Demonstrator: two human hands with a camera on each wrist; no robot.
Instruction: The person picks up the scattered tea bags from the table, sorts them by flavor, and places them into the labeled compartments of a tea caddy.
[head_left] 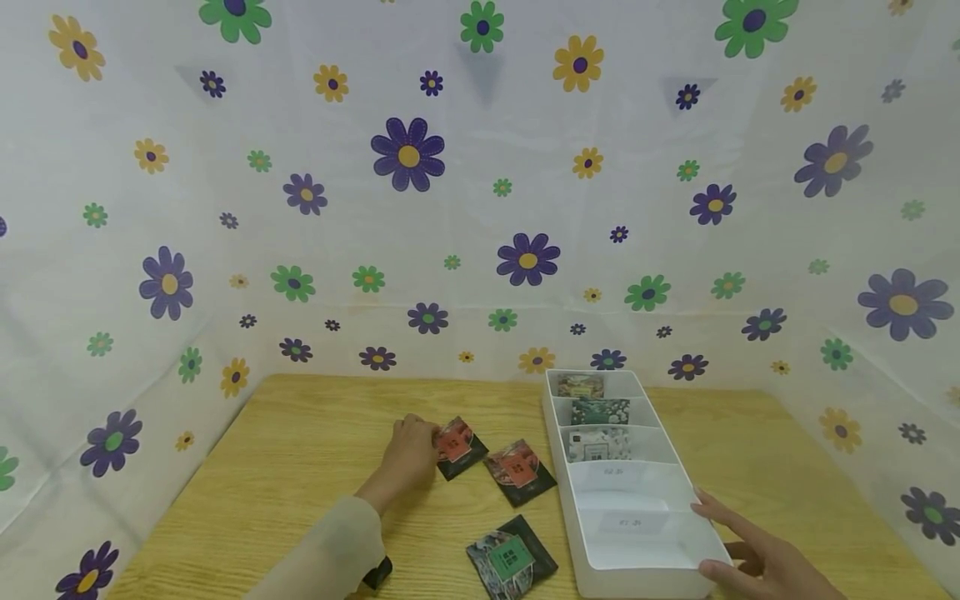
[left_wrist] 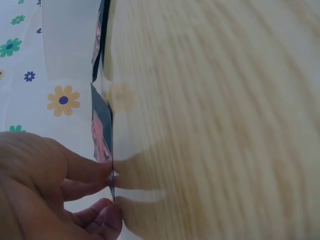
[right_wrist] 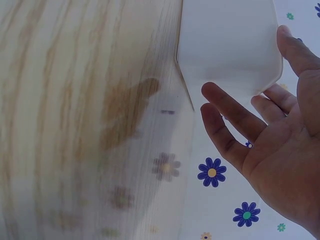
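Note:
My left hand (head_left: 411, 454) pinches the near-left edge of a small flat black packet with a red label (head_left: 454, 443). In the left wrist view, thumb and fingertips meet at the edge of this packet (left_wrist: 102, 131), which is low over or on the tabletop. A second red-labelled packet (head_left: 521, 472) lies just right of it. Closer to me lies a green-labelled packet (head_left: 513, 560). My right hand (head_left: 772, 558) touches the near right corner of a white divided box (head_left: 637, 581), its fingers spread and mostly straight in the right wrist view.
The box's three far compartments hold a pale packet (head_left: 600, 444), a dark green packet (head_left: 600, 412) and a multicoloured packet (head_left: 581, 386). Small labels mark the two near compartments. A dark item (head_left: 379, 573) is partly hidden by my left sleeve. Flowered sheets surround the wooden table (head_left: 300, 442).

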